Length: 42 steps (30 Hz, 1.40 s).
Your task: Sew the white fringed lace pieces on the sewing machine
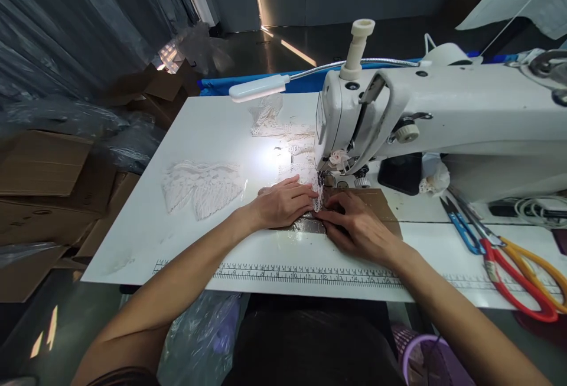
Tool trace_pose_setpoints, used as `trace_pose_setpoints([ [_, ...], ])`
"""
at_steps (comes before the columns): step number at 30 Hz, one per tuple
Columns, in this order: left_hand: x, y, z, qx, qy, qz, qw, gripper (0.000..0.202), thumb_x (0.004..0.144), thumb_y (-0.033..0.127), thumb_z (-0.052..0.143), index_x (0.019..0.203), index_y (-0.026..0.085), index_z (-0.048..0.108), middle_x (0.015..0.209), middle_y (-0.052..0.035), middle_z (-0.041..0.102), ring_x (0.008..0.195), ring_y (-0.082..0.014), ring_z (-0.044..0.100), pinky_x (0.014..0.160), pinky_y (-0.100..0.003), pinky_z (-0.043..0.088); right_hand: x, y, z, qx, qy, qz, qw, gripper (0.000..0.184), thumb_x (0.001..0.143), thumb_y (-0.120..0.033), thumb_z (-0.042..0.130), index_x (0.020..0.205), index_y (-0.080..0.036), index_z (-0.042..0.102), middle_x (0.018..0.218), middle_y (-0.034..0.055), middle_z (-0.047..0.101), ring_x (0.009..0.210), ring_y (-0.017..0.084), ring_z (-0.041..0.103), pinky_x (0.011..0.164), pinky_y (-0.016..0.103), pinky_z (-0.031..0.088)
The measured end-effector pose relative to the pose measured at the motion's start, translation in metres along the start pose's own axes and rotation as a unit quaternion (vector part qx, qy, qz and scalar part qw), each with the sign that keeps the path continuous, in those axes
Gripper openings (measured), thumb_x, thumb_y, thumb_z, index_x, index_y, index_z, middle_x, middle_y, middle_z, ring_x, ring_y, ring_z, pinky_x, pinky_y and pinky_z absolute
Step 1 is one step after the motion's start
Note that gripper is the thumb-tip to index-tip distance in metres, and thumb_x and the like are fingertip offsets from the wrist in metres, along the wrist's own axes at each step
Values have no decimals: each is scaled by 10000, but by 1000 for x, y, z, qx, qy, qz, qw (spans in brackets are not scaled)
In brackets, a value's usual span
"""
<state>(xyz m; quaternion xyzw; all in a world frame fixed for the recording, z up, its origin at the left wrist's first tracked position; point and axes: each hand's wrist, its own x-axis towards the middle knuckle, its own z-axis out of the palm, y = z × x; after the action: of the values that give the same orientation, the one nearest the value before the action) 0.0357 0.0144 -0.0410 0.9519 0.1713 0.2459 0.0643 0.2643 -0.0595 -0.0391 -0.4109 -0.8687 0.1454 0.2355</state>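
Your left hand (286, 201) lies flat, grip open, fingers pressing the narrow white lace strip (317, 195) onto a flat brown sheet (381, 204) on the white table (212, 132). Your right hand (354, 225) curls its fingertips against that lace, whether pinching I cannot tell, just below the needle of the white sewing machine (443, 108).

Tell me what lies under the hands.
The left hand and right hand press a white lace strip onto a brown sheet. The lace beneath the palms is hidden.
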Motion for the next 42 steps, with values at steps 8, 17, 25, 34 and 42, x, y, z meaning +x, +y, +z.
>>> trace_pose_setpoints([
  [8,5,3,-5,69,-9,49,996,131,964,162,530,906,177,647,1088,-55,714,985,-170,678,1069,-494,461,0,0,-3,27,-5,-4,1000,354,874,-170,568,1183,-269,707,1065,112,577,1025,281,530,899,506,498],
  [17,6,3,-6,47,3,57,997,166,965,148,498,901,154,651,1003,-71,727,888,-172,657,877,-383,553,-1,0,0,23,3,-5,1000,363,878,-187,568,1202,-284,700,1050,108,590,1020,277,555,892,505,510],
  [25,4,3,-4,27,-13,37,999,167,973,181,504,942,128,659,967,-86,722,844,-172,667,791,-341,563,14,13,-29,118,-67,45,990,300,918,-274,552,1175,-262,708,1067,65,671,951,228,644,894,406,548],
  [34,6,3,-8,62,-39,66,995,178,970,180,516,889,182,675,1006,-58,707,879,-162,649,914,-403,520,19,28,-11,48,22,71,996,358,882,-239,538,1198,-243,706,1102,89,678,931,258,653,792,402,553],
  [42,5,5,-8,93,-34,97,990,202,969,147,498,896,189,681,961,-41,710,809,-150,632,788,-322,505,17,32,-5,23,47,-15,999,347,865,-169,524,1130,-234,739,1072,107,622,994,254,597,893,460,527],
])
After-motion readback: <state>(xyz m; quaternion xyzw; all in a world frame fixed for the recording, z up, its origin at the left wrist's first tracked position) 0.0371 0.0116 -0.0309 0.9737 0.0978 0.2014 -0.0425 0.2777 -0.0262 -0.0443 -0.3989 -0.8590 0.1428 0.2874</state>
